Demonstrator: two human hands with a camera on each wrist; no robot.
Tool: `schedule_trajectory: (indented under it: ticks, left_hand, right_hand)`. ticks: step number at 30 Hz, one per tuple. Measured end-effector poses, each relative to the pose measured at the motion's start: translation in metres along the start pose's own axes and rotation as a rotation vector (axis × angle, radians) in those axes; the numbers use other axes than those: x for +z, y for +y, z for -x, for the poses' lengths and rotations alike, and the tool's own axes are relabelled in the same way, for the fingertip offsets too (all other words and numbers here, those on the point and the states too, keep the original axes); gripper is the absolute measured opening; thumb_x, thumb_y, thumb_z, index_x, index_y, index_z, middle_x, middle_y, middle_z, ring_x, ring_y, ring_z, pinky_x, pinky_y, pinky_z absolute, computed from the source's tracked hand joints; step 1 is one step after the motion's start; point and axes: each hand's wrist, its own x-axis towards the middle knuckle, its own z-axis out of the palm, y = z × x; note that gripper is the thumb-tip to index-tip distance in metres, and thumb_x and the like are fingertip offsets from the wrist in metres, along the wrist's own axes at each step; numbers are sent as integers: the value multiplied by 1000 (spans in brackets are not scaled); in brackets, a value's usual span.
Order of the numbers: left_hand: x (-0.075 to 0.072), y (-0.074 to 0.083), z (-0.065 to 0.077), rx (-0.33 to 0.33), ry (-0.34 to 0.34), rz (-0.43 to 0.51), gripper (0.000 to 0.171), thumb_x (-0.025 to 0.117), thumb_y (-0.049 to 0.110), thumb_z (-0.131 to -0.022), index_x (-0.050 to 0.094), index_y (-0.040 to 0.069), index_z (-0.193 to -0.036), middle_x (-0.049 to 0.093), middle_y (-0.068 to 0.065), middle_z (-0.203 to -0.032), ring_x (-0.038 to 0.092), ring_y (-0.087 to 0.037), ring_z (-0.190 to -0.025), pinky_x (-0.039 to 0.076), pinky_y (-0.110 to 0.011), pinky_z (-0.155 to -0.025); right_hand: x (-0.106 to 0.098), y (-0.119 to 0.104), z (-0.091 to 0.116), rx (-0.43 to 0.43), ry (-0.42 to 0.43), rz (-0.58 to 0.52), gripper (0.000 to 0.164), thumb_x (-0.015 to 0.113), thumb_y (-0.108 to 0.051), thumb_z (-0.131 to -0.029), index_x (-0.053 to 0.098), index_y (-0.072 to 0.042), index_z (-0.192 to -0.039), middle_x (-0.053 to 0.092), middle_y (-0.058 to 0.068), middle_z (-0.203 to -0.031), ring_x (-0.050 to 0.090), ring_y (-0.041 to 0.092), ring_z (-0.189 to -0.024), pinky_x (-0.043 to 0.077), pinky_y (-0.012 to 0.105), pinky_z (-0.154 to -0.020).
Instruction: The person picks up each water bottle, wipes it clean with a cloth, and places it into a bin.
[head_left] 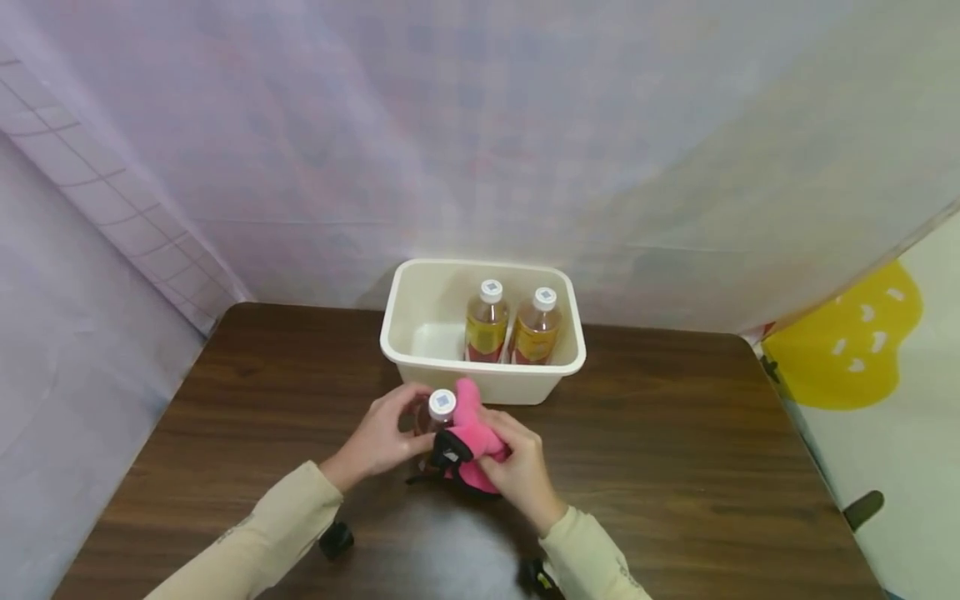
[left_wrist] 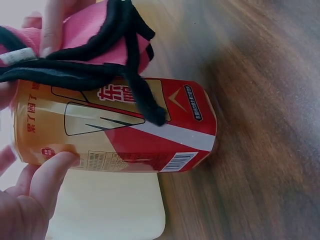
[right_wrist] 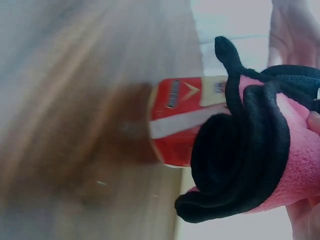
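Note:
A drink bottle with a white cap and a gold and red label stands on the table before the tub. My left hand grips it around its upper part, with the thumb on the label in the left wrist view. In my right hand is a bunched pink cloth with black edging, held against the bottle's right side. The cloth hides part of the bottle in all views. Black edging hangs loose across the label in the left wrist view.
Behind the hands stands a white plastic tub. Two similar bottles, a left one and a right one, stand upright in its right half. Underneath is a dark wooden table, with a pale curtain hanging behind it.

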Motion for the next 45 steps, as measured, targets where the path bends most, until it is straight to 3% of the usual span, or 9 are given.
schedule_trajectory:
  ticks: [9,12,16,19,22,36,41,45]
  left_hand:
    - [2,3,-2,-32,-11,27,44,77,10,-69,56,12,-107,60,-1,-105,55,-17,-93,49,-36,-81]
    - [2,3,-2,-36,-10,30,44,78,13,-69,56,12,-107,61,-1,-106,56,-17,-94,49,-36,-81]
    - [3,0,-1,-19,10,12,45,79,18,-68,57,12,-106,62,-2,-105,58,-17,-93,49,-37,-80]
    - [3,-2,-2,-25,10,13,45,79,21,-68,56,12,-106,62,-2,-104,58,-17,-92,48,-41,-80]
    - [4,-2,-5,-34,-3,24,44,79,22,-69,56,11,-106,62,-3,-105,57,-17,-92,48,-45,-81]
    - [1,-9,-18,-56,5,55,42,79,19,-69,56,10,-104,63,-4,-103,57,-20,-90,46,-47,-81]
    - [1,-9,-17,-31,13,47,43,79,17,-68,57,9,-104,63,-5,-102,58,-20,-90,47,-42,-81]
    - [0,-10,-18,-11,15,31,42,78,12,-67,57,9,-103,64,-4,-100,58,-19,-90,47,-37,-81]
  right_hand:
    - [5,12,13,44,51,-16,44,66,25,-49,65,11,-91,66,23,-87,63,32,-77,46,14,-81]
    - [8,17,20,47,54,22,42,67,24,-47,66,9,-87,66,19,-82,62,27,-72,48,15,-73]
    - [19,46,43,63,29,90,40,69,21,-45,66,1,-80,67,11,-78,60,19,-65,48,16,-62]
    - [25,70,58,71,10,119,39,71,19,-45,67,-4,-77,68,7,-79,62,17,-67,48,16,-62]
    - [25,78,61,84,-2,120,37,71,17,-47,67,-6,-75,68,5,-80,63,16,-70,49,16,-65]
    - [19,83,44,160,-78,111,34,68,15,-53,69,-4,-82,69,10,-86,65,19,-79,52,22,-71]
    - [12,70,31,103,-63,114,37,69,14,-53,69,-3,-85,69,8,-86,63,14,-75,49,17,-66]
    - [3,54,9,19,-85,108,36,72,10,-56,68,-1,-90,68,9,-88,63,18,-78,50,21,-70]
